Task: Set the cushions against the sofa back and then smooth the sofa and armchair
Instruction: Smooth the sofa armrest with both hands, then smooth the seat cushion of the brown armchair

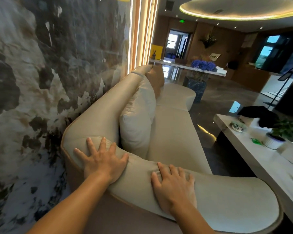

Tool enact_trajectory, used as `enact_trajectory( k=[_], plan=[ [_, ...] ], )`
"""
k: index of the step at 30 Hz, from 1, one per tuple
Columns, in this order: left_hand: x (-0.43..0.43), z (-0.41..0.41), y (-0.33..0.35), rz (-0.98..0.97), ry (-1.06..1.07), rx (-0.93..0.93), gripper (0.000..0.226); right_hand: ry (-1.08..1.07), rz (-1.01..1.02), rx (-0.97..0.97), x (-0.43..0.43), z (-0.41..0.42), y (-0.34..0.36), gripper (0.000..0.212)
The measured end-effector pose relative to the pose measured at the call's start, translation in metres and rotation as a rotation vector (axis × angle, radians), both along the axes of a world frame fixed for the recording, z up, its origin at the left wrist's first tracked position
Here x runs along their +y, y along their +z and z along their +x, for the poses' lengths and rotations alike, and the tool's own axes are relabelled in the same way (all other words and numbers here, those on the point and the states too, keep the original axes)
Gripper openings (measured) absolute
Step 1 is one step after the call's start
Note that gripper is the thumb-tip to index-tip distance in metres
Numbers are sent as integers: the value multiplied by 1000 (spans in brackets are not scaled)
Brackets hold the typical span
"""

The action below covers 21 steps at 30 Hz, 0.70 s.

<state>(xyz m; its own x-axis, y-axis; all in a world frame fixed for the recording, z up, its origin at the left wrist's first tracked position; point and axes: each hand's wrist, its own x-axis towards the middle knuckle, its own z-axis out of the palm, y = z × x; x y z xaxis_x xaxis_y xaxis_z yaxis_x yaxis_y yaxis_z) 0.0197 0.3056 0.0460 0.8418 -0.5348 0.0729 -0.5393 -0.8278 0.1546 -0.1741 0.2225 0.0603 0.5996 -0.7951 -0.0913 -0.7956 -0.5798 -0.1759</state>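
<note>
A cream leather sofa (169, 125) runs away from me along the marble wall. Two cream cushions (139, 115) lean upright against its back, and a tan cushion (156, 80) stands beyond them. My left hand (102, 159) lies flat with fingers spread on the rounded corner of the sofa's armrest. My right hand (173, 184) presses flat on the armrest top, a little nearer to me and to the right. Neither hand holds anything. No armchair is in view.
A dark marble wall (41, 81) stands close on the left. A white coffee table (254, 159) on the right carries a potted plant (277, 135), a black cloth (260, 115) and small items. Blue flowers (203, 65) and a long counter sit beyond the sofa's far end.
</note>
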Motion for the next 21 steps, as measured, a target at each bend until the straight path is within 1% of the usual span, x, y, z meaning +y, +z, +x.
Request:
enact_trajectory(
  k=[3, 7, 10, 12, 14, 15, 17, 19, 20, 21],
  plan=[
    [4, -2, 1, 12, -33, 18, 81, 10, 10, -10, 1, -2, 0, 68],
    [18, -20, 4, 16, -122, 101, 65, 37, 16, -39, 9, -12, 2, 67],
    [39, -51, 4, 56, -199, 154, 60, 73, 27, 11, 34, -37, 0, 67],
    [59, -71, 18, 158, -255, 223, 60, 111, 123, 64, 47, -57, 15, 66],
    [71, -92, 50, 332, -309, 322, 62, 129, 287, 172, 49, -76, 50, 62],
    [74, -105, 74, 409, -323, 371, 61, 105, 395, 208, 50, -86, 72, 58],
    [82, -138, 126, 528, -338, 497, 52, 18, 574, 206, 66, -112, 114, 38],
    [91, -188, 168, 577, -302, 626, 45, -18, 659, 146, 94, -152, 147, 24],
    [96, -215, 185, 609, -331, 616, 45, -13, 666, 129, 110, -176, 161, 20],
    [101, -242, 199, 659, -401, 562, 47, -5, 654, 117, 125, -203, 174, 20]
  ],
)
